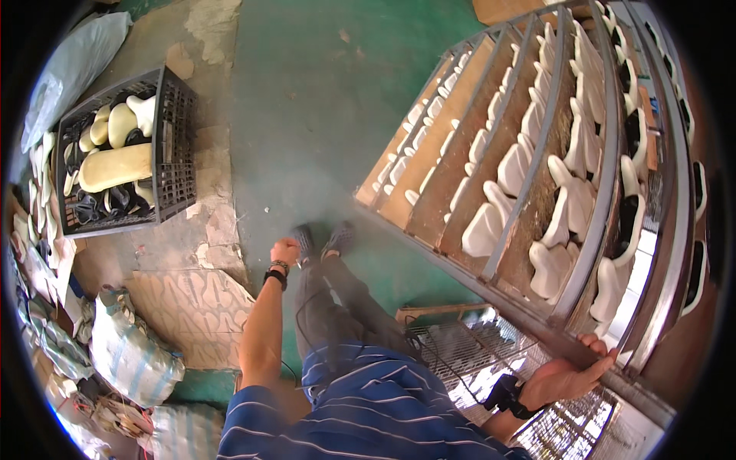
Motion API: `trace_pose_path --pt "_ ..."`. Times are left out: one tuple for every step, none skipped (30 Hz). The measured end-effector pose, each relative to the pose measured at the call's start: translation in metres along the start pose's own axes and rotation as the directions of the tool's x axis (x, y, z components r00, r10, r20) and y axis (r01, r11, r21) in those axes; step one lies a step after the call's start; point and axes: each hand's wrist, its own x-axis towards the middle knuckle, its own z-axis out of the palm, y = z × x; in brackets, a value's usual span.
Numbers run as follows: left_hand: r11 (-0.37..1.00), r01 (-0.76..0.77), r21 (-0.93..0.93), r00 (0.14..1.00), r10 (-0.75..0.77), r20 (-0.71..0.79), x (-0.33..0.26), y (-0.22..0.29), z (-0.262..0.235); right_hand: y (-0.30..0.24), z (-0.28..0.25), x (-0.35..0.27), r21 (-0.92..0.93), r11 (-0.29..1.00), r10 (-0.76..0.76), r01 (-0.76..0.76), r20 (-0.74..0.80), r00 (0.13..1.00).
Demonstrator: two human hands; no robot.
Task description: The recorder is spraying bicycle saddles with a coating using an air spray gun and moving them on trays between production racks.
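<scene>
On the right, my right hand (563,381) grips the near edge of a tall metal rack (529,326), its fingers around the frame close to the corner. Slanted wooden shelves (429,222) in the rack carry many white, curved moulded foam pieces (484,230), some shaped like saddles or seats. My left hand (285,251) hangs in front of my legs with its fingers curled in, and nothing shows in it. A dark band and a bracelet circle the left wrist; a black device is strapped to the right one.
A black plastic crate (175,184) at the left holds cream foam pieces and black parts. Stuffed woven sacks (134,353) and a patterned cardboard sheet (192,303) lie nearer. A wire-mesh stand (475,345) is below the rack. The floor (307,115) is green, with worn patches.
</scene>
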Motion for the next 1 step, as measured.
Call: trace_pose_path --pt "0.995 -0.077 0.067 0.996 0.080 -0.030 0.0060 -0.0161 0.0046 0.0093 -0.0137 0.0057 0.072 0.997 0.015 -0.017 0.032 0.999"
